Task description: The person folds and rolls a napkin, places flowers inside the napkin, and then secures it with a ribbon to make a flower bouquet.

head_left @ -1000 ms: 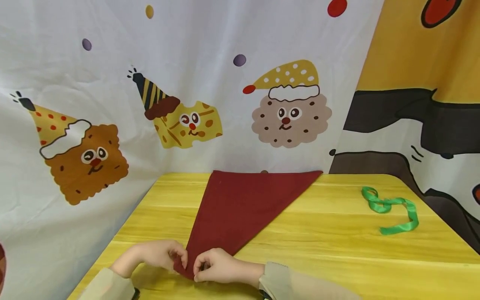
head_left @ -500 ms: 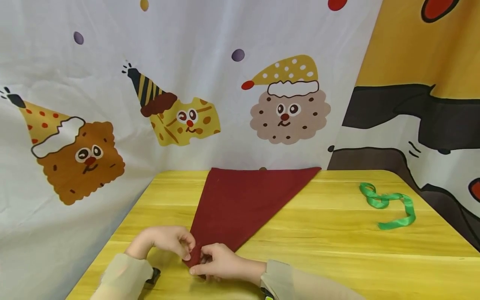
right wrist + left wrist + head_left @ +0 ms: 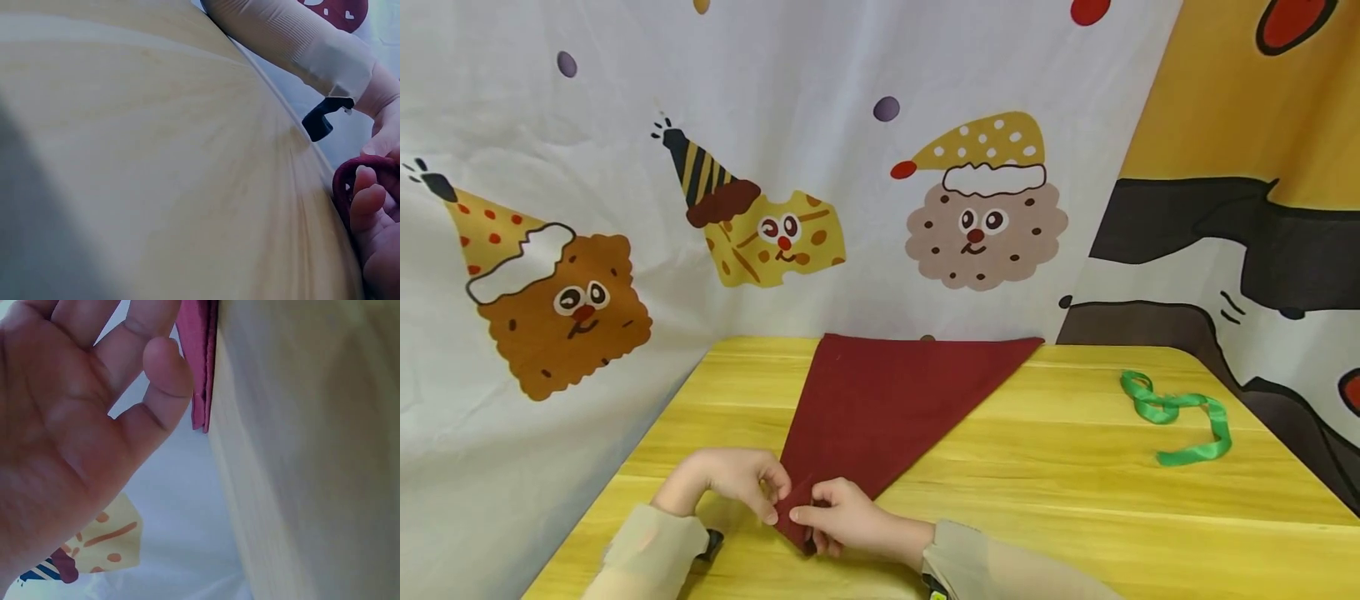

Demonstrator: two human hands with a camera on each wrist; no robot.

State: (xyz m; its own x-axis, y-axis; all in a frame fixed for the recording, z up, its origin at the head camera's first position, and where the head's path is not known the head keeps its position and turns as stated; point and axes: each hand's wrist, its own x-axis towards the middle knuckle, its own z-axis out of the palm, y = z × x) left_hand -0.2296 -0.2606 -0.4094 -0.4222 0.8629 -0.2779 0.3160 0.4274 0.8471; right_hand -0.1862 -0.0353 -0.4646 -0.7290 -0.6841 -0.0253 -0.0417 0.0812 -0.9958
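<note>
A dark red cloth, folded to a triangle-like shape, lies flat on the table with its narrow end toward me. At that near end both hands work on a turned-up corner. My left hand pinches the left side of the fold between thumb and fingers. From the right, my right hand grips the fold, thumb on top and fingers beneath. In the right wrist view the cloth curls in a loop around the right fingertips. The left wrist view shows the left palm beside the cloth's edge; the pinch itself is hidden there.
A green ribbon lies loosely curled on the right of the wood-grain table. Behind the table hangs a white curtain with printed cartoon figures. The cloth's far edge reaches the table's back edge.
The cloth's near corner has been turned up and over into a small fold. My left hand has moved right and slightly away from me, closer to the right hand; the ribbon stays put.
</note>
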